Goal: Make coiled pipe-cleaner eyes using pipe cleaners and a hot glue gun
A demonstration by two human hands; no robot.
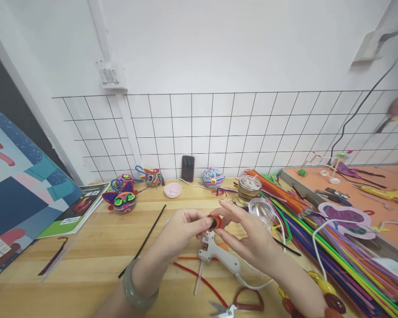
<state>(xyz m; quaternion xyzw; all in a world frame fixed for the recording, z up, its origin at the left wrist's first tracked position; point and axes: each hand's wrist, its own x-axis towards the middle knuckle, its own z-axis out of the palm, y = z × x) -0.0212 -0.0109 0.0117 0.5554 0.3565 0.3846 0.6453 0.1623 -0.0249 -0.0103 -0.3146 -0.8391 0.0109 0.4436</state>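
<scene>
Disc (216, 221) in red and orange with a dark centre, held up between two bare hands over a wooden table (96, 265), just above the head of a white glue gun (219, 255) as seen from the head camera. Left hand (192, 223) at one side of the disc, thumb and forefinger pinching its left edge, other fingers curled in. Right hand (250, 236) at the opposite side, thumb below and fingertip above, closing on the disc's right edge, remaining fingers spread; impossible to tell how firmly. Fingertips of both hands near each other, palms well apart. Under the hands, red stem (207, 283) on the table, slanting down to scissors (232, 311) at the near edge of view. To the left, black stem (147, 238) lying aslant near the left forearm, green bangle (128, 282) around that wrist. To the right, heap of coloured stems (348, 269) beyond the right forearm. Farther back, cat ornament (124, 202), pink bowl (173, 190), upright phone (188, 168), striped fish (213, 178) and round jar (250, 190), all near the wall.
</scene>
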